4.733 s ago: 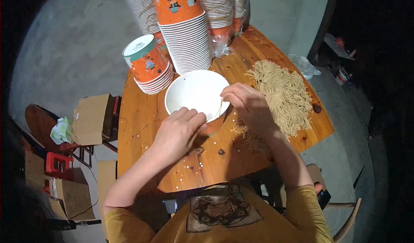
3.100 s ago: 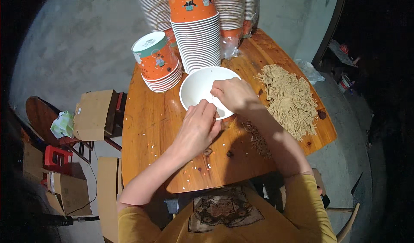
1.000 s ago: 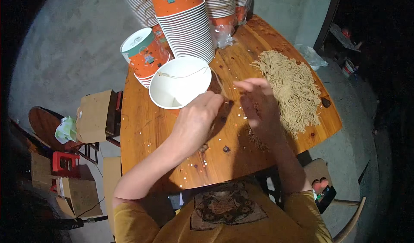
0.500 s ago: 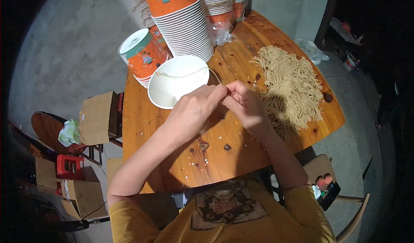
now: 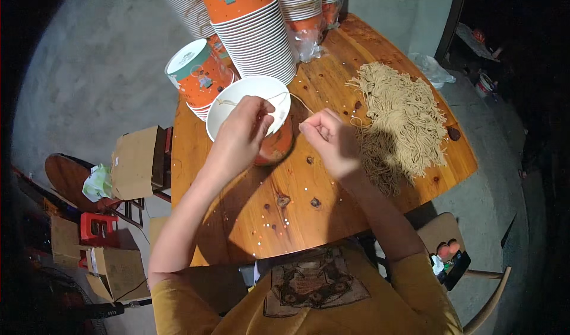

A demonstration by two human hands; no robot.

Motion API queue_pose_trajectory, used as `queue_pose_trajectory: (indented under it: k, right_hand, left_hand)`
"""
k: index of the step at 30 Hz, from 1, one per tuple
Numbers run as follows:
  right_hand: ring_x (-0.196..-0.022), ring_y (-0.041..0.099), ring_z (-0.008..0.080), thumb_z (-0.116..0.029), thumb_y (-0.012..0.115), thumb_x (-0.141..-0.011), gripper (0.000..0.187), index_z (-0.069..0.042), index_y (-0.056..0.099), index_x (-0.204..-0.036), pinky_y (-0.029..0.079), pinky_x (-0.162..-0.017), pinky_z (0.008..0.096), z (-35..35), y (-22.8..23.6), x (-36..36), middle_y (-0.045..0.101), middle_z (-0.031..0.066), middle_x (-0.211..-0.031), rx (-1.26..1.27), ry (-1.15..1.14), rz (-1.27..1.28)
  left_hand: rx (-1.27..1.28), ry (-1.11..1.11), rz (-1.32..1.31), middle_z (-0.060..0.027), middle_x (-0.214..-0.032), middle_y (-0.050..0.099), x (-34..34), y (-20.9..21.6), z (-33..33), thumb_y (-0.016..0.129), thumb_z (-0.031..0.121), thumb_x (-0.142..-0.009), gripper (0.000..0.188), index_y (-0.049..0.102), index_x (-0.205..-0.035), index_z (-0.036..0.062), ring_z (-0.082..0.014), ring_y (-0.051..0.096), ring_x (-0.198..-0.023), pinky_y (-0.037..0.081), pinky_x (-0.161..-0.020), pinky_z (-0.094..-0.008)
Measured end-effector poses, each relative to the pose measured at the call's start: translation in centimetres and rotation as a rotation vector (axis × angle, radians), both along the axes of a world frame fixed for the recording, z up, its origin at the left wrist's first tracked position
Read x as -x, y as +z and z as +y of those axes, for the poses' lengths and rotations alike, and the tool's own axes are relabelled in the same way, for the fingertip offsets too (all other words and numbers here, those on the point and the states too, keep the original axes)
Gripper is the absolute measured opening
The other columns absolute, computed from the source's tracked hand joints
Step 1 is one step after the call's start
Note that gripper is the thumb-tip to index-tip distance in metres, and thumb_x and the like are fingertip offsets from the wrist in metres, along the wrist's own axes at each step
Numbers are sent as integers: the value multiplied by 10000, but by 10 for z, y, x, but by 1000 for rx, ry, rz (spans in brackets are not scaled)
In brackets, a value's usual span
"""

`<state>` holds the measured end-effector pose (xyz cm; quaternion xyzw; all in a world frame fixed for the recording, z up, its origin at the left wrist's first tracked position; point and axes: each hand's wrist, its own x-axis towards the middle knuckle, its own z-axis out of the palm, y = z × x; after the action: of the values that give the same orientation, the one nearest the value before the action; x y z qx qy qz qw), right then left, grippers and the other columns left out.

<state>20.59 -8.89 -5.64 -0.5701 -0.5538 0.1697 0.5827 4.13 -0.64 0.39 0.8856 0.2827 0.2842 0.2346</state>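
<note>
A paper tub [image 5: 276, 148], orange outside and white inside, sits tilted in front of a tall stack with its mouth towards me. A thin beige string [image 5: 300, 100] lies across its mouth and runs over the rim to my right hand [image 5: 333, 145]. The thumb and forefinger of that hand are pinched on the string. My left hand [image 5: 240, 132] is over the near side of the tub's mouth, its fingers loosely curled and thumb apart, with nothing visible between them. It covers part of the string. Right of my right hand lies a heap of beige strings [image 5: 404, 121].
A tall stack of tubs [image 5: 252, 38] and a shorter upside-down stack [image 5: 205, 76] stand behind on the wooden table [image 5: 332, 216]. Wrapped stacks [image 5: 297, 2] are at the back. Small white specks dot the table. Cardboard boxes [image 5: 136, 163] and a red stool [image 5: 98, 228] are on the left.
My hands have come apart. The left moved left and up to the tub's mouth; the right stays near its place, pinching the string. More of the tub's orange side now shows.
</note>
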Motion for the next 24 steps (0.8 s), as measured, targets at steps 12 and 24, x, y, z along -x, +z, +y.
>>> queue_pose_trajectory:
  k: [12, 24]
  right_hand:
    - [-596, 436, 27, -231, 563, -907, 196, -66, 619, -817, 355, -520, 206, 9, -12, 0, 540, -50, -673, 172, 356, 464]
    - [-639, 460, 13, -191, 588, -890, 157, -45, 609, -838, 379, -562, 185, 3, -12, -3, 556, -49, -718, 184, 400, 512]
  left_hand:
    - [-295, -157, 142, -110, -942, 491, -4, 5, -19, 636, 60, -788, 219, 553, -989, 36, -297, 475, -931, 396, -826, -387]
    - [-290, -143, 80, -110, -862, 490, -10, 1, -18, 605, 15, -796, 79, 537, -837, 14, -297, 473, -861, 391, -759, -373]
